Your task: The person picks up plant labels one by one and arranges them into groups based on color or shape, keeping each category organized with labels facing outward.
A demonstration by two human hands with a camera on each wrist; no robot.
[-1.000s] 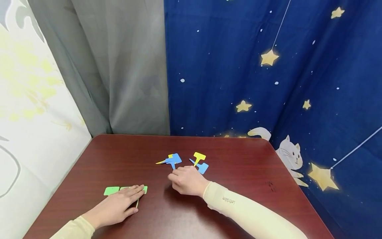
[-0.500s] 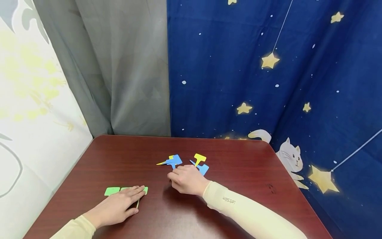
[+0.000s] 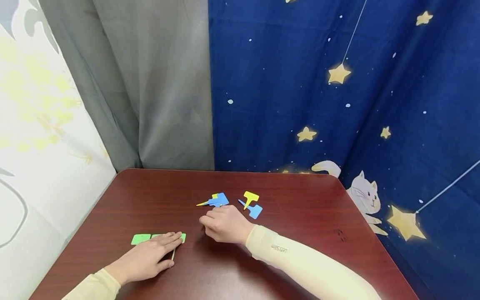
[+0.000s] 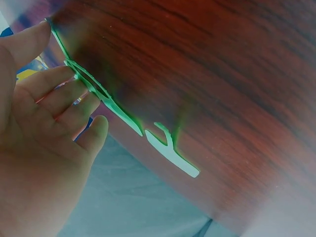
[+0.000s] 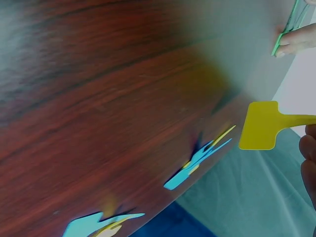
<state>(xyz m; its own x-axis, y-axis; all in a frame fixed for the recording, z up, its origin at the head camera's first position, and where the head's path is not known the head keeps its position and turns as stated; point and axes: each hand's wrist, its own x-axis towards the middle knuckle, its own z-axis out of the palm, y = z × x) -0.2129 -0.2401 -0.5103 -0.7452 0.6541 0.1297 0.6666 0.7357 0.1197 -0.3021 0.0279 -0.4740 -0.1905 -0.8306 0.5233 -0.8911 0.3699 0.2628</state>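
Head view: left hand (image 3: 151,256) lies palm down on the reddish-brown table (image 3: 180,181), fingers straight, covering part of a row of green tags. One green tag (image 3: 141,238) shows to the left of the fingers; a green corner (image 3: 183,238) shows past the fingertips. Number of tags under the hand: cannot tell. Right hand (image 3: 226,225) is curled, knuckles up, just in front of a pile of blue and yellow tags (image 3: 219,199). To the right of that pile, a loose yellow tag (image 3: 252,196) and a blue tag (image 3: 256,211) lie with stems crossing. Both arms wear cream sleeves (image 3: 307,260). Behind the table: a grey curtain (image 3: 172,83) and a blue star-patterned curtain (image 3: 277,91).

Left wrist view: palm side seen, fingers extended along the green tags. The outermost tag lies on the table, separated by a small gap from the next.

Right wrist view: right hand, partly in frame, grips a held yellow tag (image 5: 259,126) by its stem, broad plate projecting beyond the fingers. Both groups of blue and yellow tags appear lower down.
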